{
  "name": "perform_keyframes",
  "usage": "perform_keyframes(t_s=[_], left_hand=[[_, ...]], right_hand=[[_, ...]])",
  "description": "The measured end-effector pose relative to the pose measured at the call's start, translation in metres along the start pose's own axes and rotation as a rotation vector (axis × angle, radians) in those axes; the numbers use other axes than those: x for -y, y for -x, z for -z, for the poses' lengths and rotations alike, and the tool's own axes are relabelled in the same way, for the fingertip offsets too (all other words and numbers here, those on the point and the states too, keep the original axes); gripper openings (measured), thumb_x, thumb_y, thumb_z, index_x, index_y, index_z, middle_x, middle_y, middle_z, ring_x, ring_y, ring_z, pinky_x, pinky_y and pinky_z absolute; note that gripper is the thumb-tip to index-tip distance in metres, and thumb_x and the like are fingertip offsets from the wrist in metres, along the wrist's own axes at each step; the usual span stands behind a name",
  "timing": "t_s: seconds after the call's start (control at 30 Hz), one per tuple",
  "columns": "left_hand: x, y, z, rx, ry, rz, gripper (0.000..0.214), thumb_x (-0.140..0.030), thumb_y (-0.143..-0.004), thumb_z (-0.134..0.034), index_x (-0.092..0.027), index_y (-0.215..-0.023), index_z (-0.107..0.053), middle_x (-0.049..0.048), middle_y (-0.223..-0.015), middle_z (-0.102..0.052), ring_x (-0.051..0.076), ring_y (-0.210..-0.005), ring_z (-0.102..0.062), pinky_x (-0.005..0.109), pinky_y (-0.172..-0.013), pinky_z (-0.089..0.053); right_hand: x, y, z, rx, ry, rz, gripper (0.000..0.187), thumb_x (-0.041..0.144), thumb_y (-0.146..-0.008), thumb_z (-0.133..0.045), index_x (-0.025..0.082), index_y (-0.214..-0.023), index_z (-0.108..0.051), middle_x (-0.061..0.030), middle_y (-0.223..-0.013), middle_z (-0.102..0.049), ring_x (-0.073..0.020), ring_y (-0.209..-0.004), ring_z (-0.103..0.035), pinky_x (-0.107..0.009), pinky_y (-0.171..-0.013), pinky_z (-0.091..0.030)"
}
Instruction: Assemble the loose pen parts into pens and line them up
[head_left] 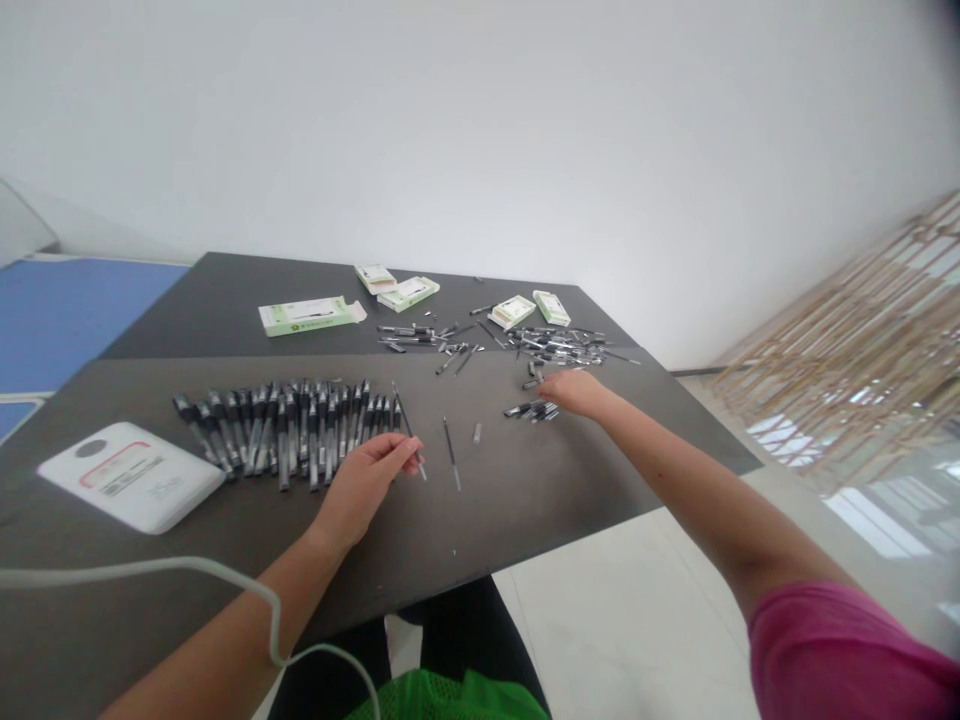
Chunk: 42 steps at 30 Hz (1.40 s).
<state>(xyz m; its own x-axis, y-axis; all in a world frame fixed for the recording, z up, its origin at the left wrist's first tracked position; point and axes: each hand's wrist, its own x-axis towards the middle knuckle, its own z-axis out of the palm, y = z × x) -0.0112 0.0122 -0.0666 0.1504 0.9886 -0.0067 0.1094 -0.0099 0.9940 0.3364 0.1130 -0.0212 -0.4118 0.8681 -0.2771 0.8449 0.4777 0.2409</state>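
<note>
Left hand [369, 478]: thumb and forefinger closed in a pinch, holding a slim dark pen refill [403, 412]. Refill's long axis runs from far left to near right, tilted a little off the near–far line; narrow tip at the far end, pale end showing on the near side of the fingertips. It lies just right of the row of pens, well left of the other hand.

Right hand [571, 390]: stretched farther out and to the right, palm down, fingers bent and drawn together at small dark pen pieces [534, 380]. Contact seems likely; cannot tell whether anything is gripped.

Between the hands, on the dark grey tabletop [525, 510]: a second dark refill with a pale near end [451, 453], pointing almost straight away, and a small clear plastic piece [477, 433] right of it. Just near of the right fingers, a little cluster of black and clear pen parts [531, 410].

Left of the left hand: row of clear-barrelled pens with black grips [286, 430], side by side, roughly near–far. Farther left, a flat white rounded case [142, 500].

Far right: heaped pen parts [559, 346]. Far left: green-and-white carton [309, 315], lying flat.
</note>
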Motion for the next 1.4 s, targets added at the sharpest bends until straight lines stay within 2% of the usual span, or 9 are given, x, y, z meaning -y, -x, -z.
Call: perform_keyframes(t_s=[0.27,0.43,0.6,0.7,0.83,0.97,1.13,1.3,1.4], left_hand=[[-0.001,-0.001,0.001,-0.029,0.011,0.017,0.028,-0.044,-0.077,-0.060,-0.018,-0.071,-0.066,0.0024,-0.066,-0.063,0.016,-0.067,-0.057,0.027,-0.068,-0.043],[-0.004,-0.001,0.002,-0.097,0.092,0.019,0.027,-0.043,-0.075,-0.063,-0.017,-0.072,-0.067,0.0013,-0.065,-0.063,0.015,-0.064,-0.056,0.026,-0.067,-0.043],[-0.011,-0.001,0.006,-0.219,0.196,0.001,0.027,-0.043,-0.072,-0.066,-0.016,-0.072,-0.068,0.0012,-0.065,-0.063,0.013,-0.062,-0.056,0.025,-0.065,-0.043],[-0.016,-0.001,0.007,-0.278,0.283,-0.006,0.026,-0.041,-0.070,-0.067,-0.016,-0.072,-0.067,0.0012,-0.067,-0.063,0.012,-0.061,-0.054,0.024,-0.063,-0.043],[-0.016,-0.002,0.007,-0.287,0.318,-0.002,0.027,-0.042,-0.069,-0.067,-0.015,-0.072,-0.066,0.0018,-0.067,-0.062,0.012,-0.061,-0.054,0.024,-0.064,-0.044],[-0.012,-0.003,0.006,-0.270,0.296,0.009,0.028,-0.043,-0.069,-0.067,-0.015,-0.073,-0.066,0.0008,-0.066,-0.062,0.012,-0.062,-0.055,0.024,-0.064,-0.043],[-0.009,-0.003,0.006,-0.253,0.267,0.011,0.029,-0.043,-0.069,-0.068,-0.015,-0.075,-0.068,0.0009,-0.066,-0.064,0.012,-0.062,-0.057,0.024,-0.066,-0.044],[-0.012,-0.001,0.004,-0.241,0.261,0.019,0.028,-0.043,-0.070,-0.067,-0.016,-0.075,-0.069,0.0015,-0.069,-0.065,0.012,-0.063,-0.056,0.024,-0.065,-0.043],[-0.013,0.001,0.002,-0.238,0.260,0.014,0.028,-0.043,-0.070,-0.067,-0.015,-0.074,-0.068,0.0021,-0.069,-0.065,0.013,-0.064,-0.056,0.024,-0.066,-0.044]], right_hand=[[0.012,-0.019,0.003,-0.014,-0.144,0.046,0.013,0.013,-0.079,-0.057,0.013,-0.080,-0.069,-0.0139,-0.092,-0.069,-0.0222,-0.092,-0.061,-0.026,-0.069,-0.040],[0.029,-0.029,0.022,-0.124,-0.382,-0.001,0.020,0.022,-0.087,-0.049,0.015,-0.097,-0.065,-0.0074,-0.089,-0.070,-0.0147,-0.078,-0.064,-0.022,-0.066,-0.045],[0.079,-0.037,0.034,-0.091,-0.806,0.101,0.027,0.035,-0.087,-0.054,0.014,-0.102,-0.062,-0.0047,-0.078,-0.070,-0.0097,-0.060,-0.062,-0.019,-0.056,-0.049],[0.117,-0.042,0.034,0.017,-1.061,0.175,0.030,0.036,-0.084,-0.061,0.012,-0.103,-0.062,-0.0078,-0.087,-0.068,-0.0131,-0.070,-0.064,-0.025,-0.065,-0.052],[0.160,-0.048,0.033,0.026,-1.031,0.200,0.031,0.032,-0.090,-0.054,0.016,-0.116,-0.055,-0.0085,-0.115,-0.058,-0.0195,-0.095,-0.060,-0.039,-0.080,-0.052],[0.180,-0.048,0.031,0.006,-0.963,0.148,0.032,0.032,-0.090,-0.054,0.016,-0.118,-0.054,-0.0087,-0.118,-0.056,-0.0206,-0.099,-0.059,-0.041,-0.082,-0.051],[0.152,-0.037,0.021,-0.048,-0.780,-0.025,0.027,0.032,-0.091,-0.053,0.019,-0.115,-0.056,-0.0079,-0.119,-0.056,-0.0202,-0.099,-0.058,-0.040,-0.083,-0.051],[0.071,-0.007,0.009,-0.097,-0.457,-0.298,0.026,0.031,-0.093,-0.047,0.017,-0.110,-0.060,-0.0108,-0.112,-0.061,-0.0230,-0.100,-0.059,-0.040,-0.084,-0.047],[0.025,0.011,0.006,-0.095,-0.267,-0.326,0.027,0.024,-0.092,-0.042,0.018,-0.100,-0.067,-0.0140,-0.108,-0.064,-0.0274,-0.104,-0.057,-0.036,-0.083,-0.044]])
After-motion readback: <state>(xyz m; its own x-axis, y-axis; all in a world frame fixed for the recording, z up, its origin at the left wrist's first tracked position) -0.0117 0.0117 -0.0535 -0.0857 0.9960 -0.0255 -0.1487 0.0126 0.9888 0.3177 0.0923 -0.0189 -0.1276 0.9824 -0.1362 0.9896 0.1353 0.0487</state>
